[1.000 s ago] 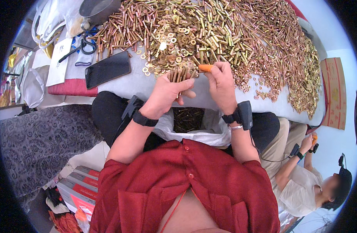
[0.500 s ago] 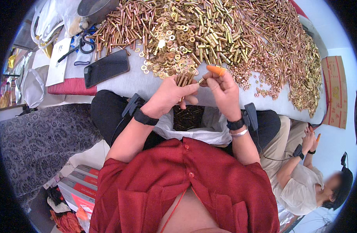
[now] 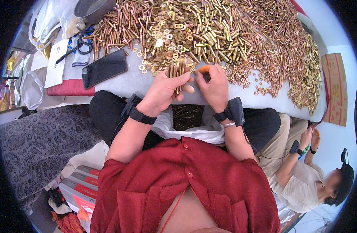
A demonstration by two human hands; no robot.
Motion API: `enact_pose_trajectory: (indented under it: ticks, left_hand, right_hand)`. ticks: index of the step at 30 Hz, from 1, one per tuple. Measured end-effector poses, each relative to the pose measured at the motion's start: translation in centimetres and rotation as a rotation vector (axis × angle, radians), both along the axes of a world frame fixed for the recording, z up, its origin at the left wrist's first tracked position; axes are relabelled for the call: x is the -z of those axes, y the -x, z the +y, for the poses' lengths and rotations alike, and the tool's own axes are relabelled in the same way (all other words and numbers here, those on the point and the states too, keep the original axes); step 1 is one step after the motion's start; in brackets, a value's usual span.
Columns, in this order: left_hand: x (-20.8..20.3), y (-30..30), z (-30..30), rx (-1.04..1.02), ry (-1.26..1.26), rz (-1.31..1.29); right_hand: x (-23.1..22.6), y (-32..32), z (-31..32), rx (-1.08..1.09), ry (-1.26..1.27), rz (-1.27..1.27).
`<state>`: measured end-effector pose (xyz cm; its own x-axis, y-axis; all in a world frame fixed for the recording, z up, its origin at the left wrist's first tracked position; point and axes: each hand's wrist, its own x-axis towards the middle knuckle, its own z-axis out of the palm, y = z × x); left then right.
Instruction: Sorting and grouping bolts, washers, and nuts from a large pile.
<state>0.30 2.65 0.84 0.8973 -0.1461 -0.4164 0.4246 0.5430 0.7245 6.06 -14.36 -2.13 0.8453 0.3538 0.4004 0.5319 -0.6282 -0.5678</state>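
Observation:
My left hand (image 3: 165,87) is closed round a bunch of slim brass-coloured bolts (image 3: 175,73), which stick up between thumb and fingers. One short golden metal piece (image 3: 192,68) tilts out at the bunch's right side. Just right of it is my right hand (image 3: 214,85), fingers curled in, with an orange cover on a fingertip. Whatever it pinches is hidden by the fingers. Beyond both hands lie a heap of flat washers (image 3: 179,42), a heap of golden metal sleeves (image 3: 213,40) and, to the right, small nuts (image 3: 240,73).
A white sack (image 3: 209,134) with dark metal pieces inside sits open between my legs. On the table's left are a black phone (image 3: 104,69), scissors (image 3: 84,44), a white card (image 3: 57,64) and a dark metal bowl (image 3: 93,11). A co-worker (image 3: 302,182) sits at right.
My right hand has moved slightly left and turned inward, its orange fingertip now lower and beside the bunch. The left hand still holds the bolts, shifted slightly left.

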Motion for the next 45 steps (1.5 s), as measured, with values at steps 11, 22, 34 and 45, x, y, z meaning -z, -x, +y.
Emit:
enact_pose_trajectory:
  ticks: [11,22,34,45]
  left_hand:
    - [0.0,0.1,-1.0,0.039,-0.144,-0.007]
    - [0.6,0.2,-1.6,0.057,-0.199,-0.048]
    - [0.5,0.1,-1.7,0.003,-0.200,-0.037]
    - [0.9,0.3,-2.3,-0.034,-0.276,-0.023]
  right_hand:
    - [-0.9,1.1,-0.4,0.035,-0.858,0.581]
    - [-0.9,3.6,-0.3,-0.001,-0.402,0.175]
    - [-1.0,-0.4,-5.1,0.346,0.305,-0.194]
    - [-0.1,0.0,-3.4,0.149,-0.004,-0.136]
